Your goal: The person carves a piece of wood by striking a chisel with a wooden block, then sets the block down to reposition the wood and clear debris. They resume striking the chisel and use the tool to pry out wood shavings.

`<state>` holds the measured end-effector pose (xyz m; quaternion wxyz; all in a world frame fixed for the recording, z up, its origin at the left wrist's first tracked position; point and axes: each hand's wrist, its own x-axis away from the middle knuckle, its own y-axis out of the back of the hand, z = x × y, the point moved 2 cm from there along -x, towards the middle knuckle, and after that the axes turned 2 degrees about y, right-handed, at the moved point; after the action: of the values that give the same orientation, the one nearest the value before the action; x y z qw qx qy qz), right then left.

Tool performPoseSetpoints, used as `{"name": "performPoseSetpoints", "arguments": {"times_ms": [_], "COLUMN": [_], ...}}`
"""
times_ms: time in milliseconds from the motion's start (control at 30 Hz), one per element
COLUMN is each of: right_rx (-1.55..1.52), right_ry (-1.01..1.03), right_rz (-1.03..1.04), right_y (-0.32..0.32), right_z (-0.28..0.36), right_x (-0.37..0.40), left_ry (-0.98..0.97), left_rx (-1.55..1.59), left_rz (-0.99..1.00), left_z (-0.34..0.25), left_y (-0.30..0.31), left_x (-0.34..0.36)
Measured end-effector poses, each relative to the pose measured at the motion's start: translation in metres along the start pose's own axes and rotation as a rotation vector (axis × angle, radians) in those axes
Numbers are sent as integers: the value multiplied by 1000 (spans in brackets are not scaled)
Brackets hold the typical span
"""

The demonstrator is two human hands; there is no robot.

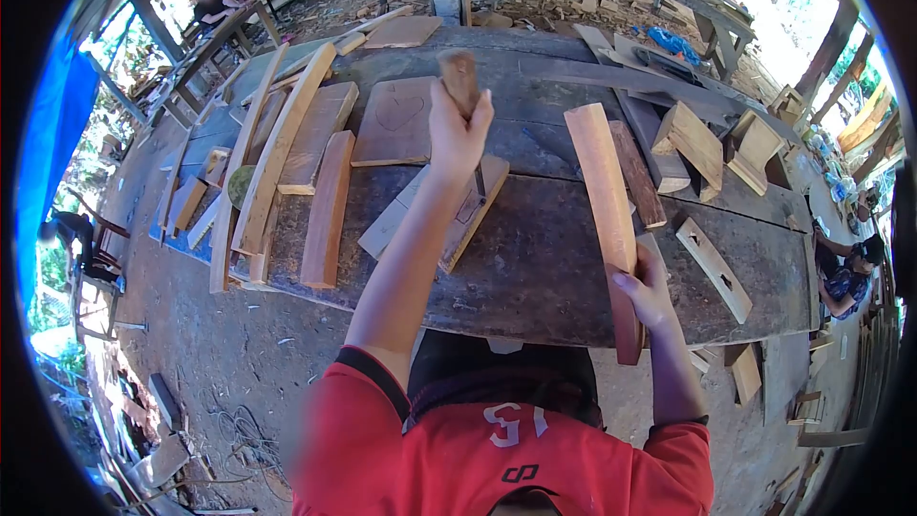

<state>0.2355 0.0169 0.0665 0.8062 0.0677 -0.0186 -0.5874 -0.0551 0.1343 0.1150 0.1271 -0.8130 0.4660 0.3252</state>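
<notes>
My left hand [458, 134] is raised over the middle of the workbench, closed around a short brown wooden block [460, 79]. Most of the block's lower part is hidden in the palm. On the right, my right hand [649, 289] grips the near part of a long, slightly curved wooden piece [602, 172], thumb across its top face. That piece points away from me, its near end reaching over the bench's front edge. Below my left forearm lies a flat board [396, 215] with an angled wooden piece [475, 215] beside it.
Left on the workbench [506, 296] lie long wooden strips [287, 148], a reddish curved piece [330, 215] and a square board [394, 119] with a drawn outline. To the right are a dark bar [637, 172], a slotted piece [714, 269] and angled blocks [690, 145]. Other people sit farther off.
</notes>
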Motion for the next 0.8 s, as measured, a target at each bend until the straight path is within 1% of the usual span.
{"name": "performPoseSetpoints", "arguments": {"times_ms": [67,133,167,267,400,533,600,633,800], "right_rx": [5,14,16,41,44,43,39,37,39], "right_ry": [-10,4,4,38,17,4,2,2,6], "right_rz": [1,12,11,3,-2,-10,-7,-3,9], "right_y": [-2,-3,-3,-3,-5,-5,-5,-5,-3], "right_z": [0,0,0,-1,4,5,5,5,3], "right_x": [0,0,1,1,1,2,2,3,4], "left_ry": [30,63,159,176,155,165,85,86,102], "left_rx": [-12,149,235,305,219,226,105,106,102], "left_rz": [-38,-187,-185,-200,-196,-155,-138,-137,6], "left_z": [9,34,48,56,51,40,35,31,7], "left_y": [8,18,21,26,24,19,14,12,3], "left_x": [-6,-13,-14,-14,-14,-11,-12,-11,-7]}}
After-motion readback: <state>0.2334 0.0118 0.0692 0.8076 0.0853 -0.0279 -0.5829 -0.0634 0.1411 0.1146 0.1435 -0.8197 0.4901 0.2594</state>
